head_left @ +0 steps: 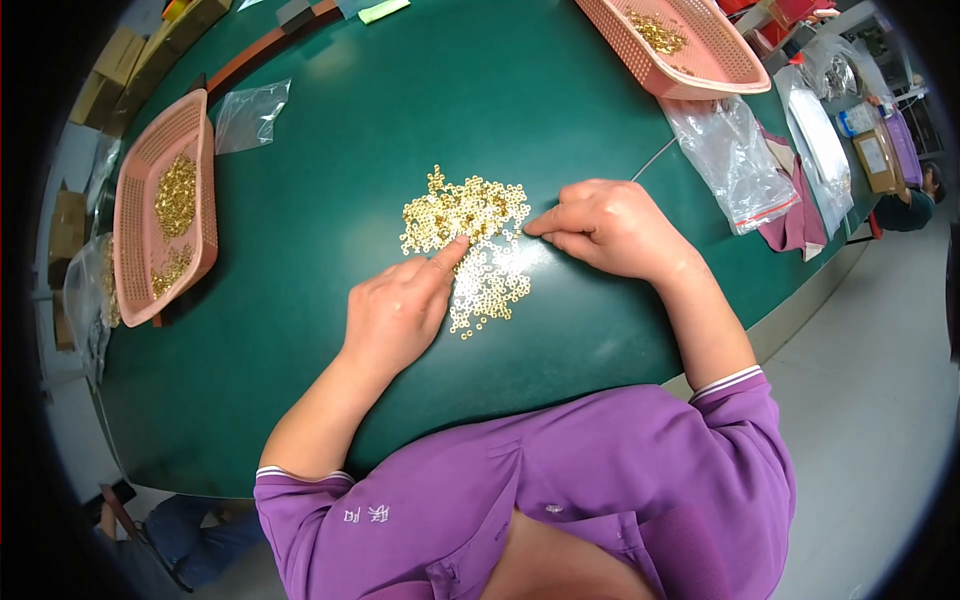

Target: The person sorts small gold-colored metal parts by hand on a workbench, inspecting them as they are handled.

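Note:
Many small gold-coloured rings lie on the green tabletop in front of me. They form a denser heap (465, 210) farther off and a looser patch (490, 290) nearer to me. My left hand (400, 305) reaches in from the lower left, its index finger stretched out so the tip touches the rings where the two groups meet. The other fingers are bent, and nothing shows in that hand. At the heap's right edge is my right hand (610, 230), index finger extended and thumb a little apart below it. I see nothing held there.
A pink perforated basket (207, 190) with gold pieces stands at the left, beside a clear plastic bag (252, 115). Another pink basket (640, 65) is at the far right, near a second clear bag (735, 165) and a maroon cloth (800, 215). Cardboard boxes (120, 55) sit at the far left.

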{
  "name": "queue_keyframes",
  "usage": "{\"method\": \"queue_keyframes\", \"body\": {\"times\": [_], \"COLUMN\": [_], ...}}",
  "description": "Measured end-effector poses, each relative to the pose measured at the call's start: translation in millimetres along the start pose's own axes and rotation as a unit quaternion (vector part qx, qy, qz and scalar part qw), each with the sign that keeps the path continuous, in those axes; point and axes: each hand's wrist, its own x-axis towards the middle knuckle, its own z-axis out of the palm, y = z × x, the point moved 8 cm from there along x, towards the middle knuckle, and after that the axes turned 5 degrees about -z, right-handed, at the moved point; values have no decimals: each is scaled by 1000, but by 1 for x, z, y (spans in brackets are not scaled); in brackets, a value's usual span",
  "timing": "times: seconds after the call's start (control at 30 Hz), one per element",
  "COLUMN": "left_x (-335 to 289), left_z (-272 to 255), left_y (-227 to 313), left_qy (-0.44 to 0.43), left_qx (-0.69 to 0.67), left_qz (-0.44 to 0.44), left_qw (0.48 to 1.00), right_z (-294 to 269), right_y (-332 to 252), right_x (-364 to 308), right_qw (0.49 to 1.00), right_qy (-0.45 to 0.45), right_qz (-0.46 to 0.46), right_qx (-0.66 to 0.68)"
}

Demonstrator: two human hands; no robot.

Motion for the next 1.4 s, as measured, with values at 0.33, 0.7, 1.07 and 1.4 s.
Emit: {"method": "queue_keyframes", "body": {"times": [0.33, 0.7, 1.07, 1.4], "left_x": [0, 1, 1, 1], "left_z": [2, 4, 4, 3], "left_y": [2, 4, -1, -5], "left_qy": [-38, -68, -38, -35], "left_qx": [24, 43, 12, -23], "left_qz": [16, 11, 9, -24], "left_qw": [999, 997, 999, 999], "right_z": [1, 13, 21, 8], "right_y": [0, 6, 40, -9], "right_x": [2, 2, -12, -17], "right_qw": [998, 999, 689, 997], "right_qy": [33, 2, 59, 12], "right_qz": [8, 48, 234, 73], "right_qx": [-50, -2, 683, -31]}}
